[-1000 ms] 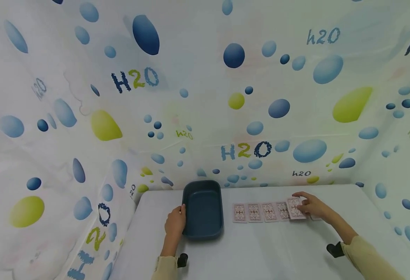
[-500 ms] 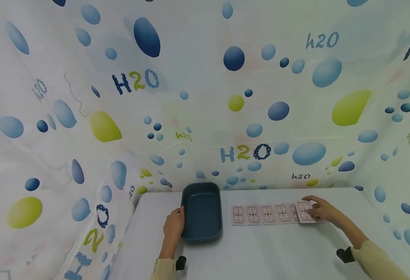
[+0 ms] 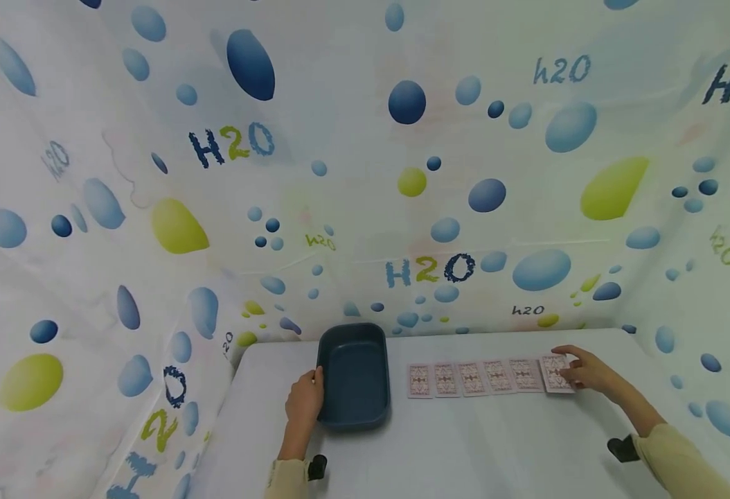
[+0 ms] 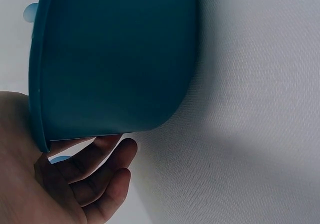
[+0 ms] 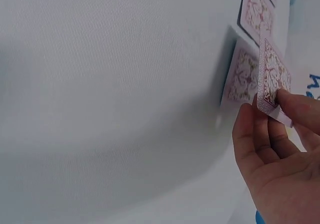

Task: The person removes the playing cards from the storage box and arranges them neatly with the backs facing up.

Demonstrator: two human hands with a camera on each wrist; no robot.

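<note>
My left hand [image 3: 304,400] grips the left side of a dark blue rectangular tray [image 3: 354,378], thumb at its rim. In the left wrist view, the fingers [image 4: 102,176] curl beside the tray's outer wall [image 4: 115,59]. At the right end of a row of face-down playing cards [image 3: 472,379], my right hand [image 3: 591,373] pinches a playing card [image 3: 555,374] with a red patterned back. The right wrist view has that card tilted between thumb and fingers, above another playing card [image 5: 243,77] on the table. The held card covers this lower one in the head view.
A white cloth covers the table [image 3: 483,450]. Behind it hangs a white curtain [image 3: 352,208] printed with blue and green drops and H2O lettering. Black wrist straps show at both sleeves.
My right hand has carried the held card rightward along the row, from over its later cards to its right end. My left hand keeps hold of the tray. The head view has shifted slightly.
</note>
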